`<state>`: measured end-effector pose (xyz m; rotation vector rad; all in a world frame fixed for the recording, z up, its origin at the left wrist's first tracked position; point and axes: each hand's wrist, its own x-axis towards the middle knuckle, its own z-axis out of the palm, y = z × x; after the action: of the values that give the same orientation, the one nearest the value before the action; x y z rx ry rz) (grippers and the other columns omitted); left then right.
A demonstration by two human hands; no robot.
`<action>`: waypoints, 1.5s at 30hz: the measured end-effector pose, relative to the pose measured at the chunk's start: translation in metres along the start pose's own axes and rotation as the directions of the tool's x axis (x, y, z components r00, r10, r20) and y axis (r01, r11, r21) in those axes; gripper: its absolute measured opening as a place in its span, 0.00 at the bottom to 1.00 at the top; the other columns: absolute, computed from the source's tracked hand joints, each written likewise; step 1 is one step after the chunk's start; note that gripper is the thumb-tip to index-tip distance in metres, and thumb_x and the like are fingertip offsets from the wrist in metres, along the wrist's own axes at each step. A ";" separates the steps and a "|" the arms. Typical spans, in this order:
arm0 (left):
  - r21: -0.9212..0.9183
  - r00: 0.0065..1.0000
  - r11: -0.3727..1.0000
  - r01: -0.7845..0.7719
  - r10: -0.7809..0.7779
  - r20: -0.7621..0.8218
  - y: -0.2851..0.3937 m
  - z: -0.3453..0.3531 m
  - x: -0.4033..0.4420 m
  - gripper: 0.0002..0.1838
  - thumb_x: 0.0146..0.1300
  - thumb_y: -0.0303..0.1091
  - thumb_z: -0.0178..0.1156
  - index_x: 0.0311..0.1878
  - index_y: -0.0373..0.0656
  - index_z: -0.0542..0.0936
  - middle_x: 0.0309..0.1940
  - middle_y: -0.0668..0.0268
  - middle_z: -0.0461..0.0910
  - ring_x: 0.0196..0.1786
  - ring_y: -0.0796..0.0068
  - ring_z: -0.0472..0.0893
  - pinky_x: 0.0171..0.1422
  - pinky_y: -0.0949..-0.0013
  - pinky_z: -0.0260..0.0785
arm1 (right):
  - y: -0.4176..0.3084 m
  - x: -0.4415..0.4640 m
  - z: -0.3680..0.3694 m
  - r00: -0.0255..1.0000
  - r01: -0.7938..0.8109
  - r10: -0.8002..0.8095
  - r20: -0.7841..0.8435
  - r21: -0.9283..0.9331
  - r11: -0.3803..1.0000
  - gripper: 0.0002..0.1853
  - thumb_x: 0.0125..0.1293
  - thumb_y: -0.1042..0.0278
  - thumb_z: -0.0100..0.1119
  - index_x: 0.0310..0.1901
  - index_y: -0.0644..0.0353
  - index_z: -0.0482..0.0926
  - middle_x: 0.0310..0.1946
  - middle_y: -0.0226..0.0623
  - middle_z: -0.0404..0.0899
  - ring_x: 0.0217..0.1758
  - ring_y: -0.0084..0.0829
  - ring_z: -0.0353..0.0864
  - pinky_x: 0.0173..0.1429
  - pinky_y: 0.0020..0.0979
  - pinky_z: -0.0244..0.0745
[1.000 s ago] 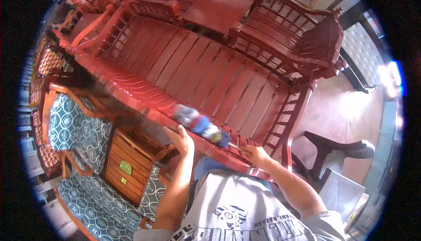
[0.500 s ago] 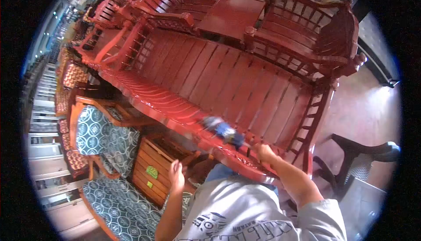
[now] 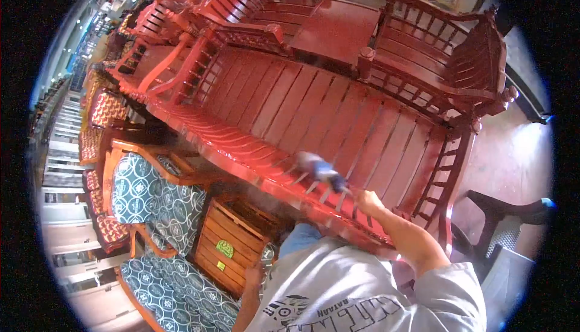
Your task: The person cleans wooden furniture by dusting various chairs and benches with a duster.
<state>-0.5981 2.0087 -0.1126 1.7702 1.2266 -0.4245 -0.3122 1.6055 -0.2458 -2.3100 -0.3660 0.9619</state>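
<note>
My right hand (image 3: 370, 204) is closed round the handle of a duster. The duster's blue, white and grey head (image 3: 323, 172) is blurred, over the inner side of the backrest of a red wooden bench (image 3: 308, 108). My left arm (image 3: 248, 302) hangs low beside my shirt, near a wooden chest-like piece with green labels (image 3: 232, 244). Its hand is dim and its fingers cannot be made out.
Red armchairs (image 3: 417, 48) and a red table (image 3: 338, 27) stand beyond the bench. Chairs with patterned teal cushions (image 3: 133, 187) are at the left. A black chair (image 3: 501, 223) and a grey surface (image 3: 513, 277) are at the lower right.
My left hand, earlier raised with its fingers visible near the backrest, has dropped down beside my body. My right hand and the duster have shifted along the backrest as the view moved.
</note>
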 end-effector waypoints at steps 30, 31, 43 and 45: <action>-0.113 0.998 0.993 0.018 -0.012 0.058 0.136 -0.124 0.132 0.16 0.66 0.32 0.54 0.54 0.35 0.74 0.44 0.58 0.78 0.42 0.70 0.80 0.45 0.69 0.73 | -0.323 0.148 -0.079 0.951 0.309 -0.302 -0.068 0.278 0.910 0.17 0.65 0.67 0.45 0.52 0.55 0.77 0.35 0.56 0.81 0.40 0.53 0.82 0.43 0.52 0.77; -0.081 0.997 0.995 0.052 -0.047 0.059 0.131 -0.125 0.132 0.16 0.68 0.35 0.54 0.54 0.37 0.74 0.44 0.60 0.78 0.43 0.70 0.80 0.46 0.69 0.73 | -0.327 0.168 -0.076 0.967 0.248 -0.254 -0.008 0.245 0.937 0.17 0.65 0.65 0.44 0.53 0.54 0.76 0.35 0.56 0.81 0.41 0.53 0.82 0.43 0.52 0.76; 0.013 0.983 0.984 -0.177 0.176 0.059 0.194 -0.140 0.156 0.17 0.68 0.40 0.56 0.53 0.38 0.76 0.38 0.66 0.80 0.38 0.79 0.77 0.41 0.73 0.70 | -0.422 0.197 -0.098 0.942 0.336 -0.325 -0.086 0.226 0.914 0.14 0.67 0.62 0.46 0.52 0.51 0.75 0.38 0.50 0.82 0.42 0.53 0.82 0.45 0.50 0.77; 0.047 0.983 0.989 -0.141 0.134 0.127 0.194 -0.151 0.171 0.18 0.67 0.40 0.57 0.54 0.38 0.75 0.39 0.66 0.80 0.39 0.78 0.78 0.41 0.73 0.70 | -0.431 0.179 -0.094 0.871 0.491 -0.470 -0.142 0.261 0.831 0.16 0.67 0.60 0.43 0.54 0.49 0.72 0.38 0.51 0.82 0.41 0.55 0.82 0.44 0.52 0.77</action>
<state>-0.3836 2.2114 -0.0596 1.8347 1.0083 -0.4838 -0.1291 1.9837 -0.0218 -1.8461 -0.6902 0.6253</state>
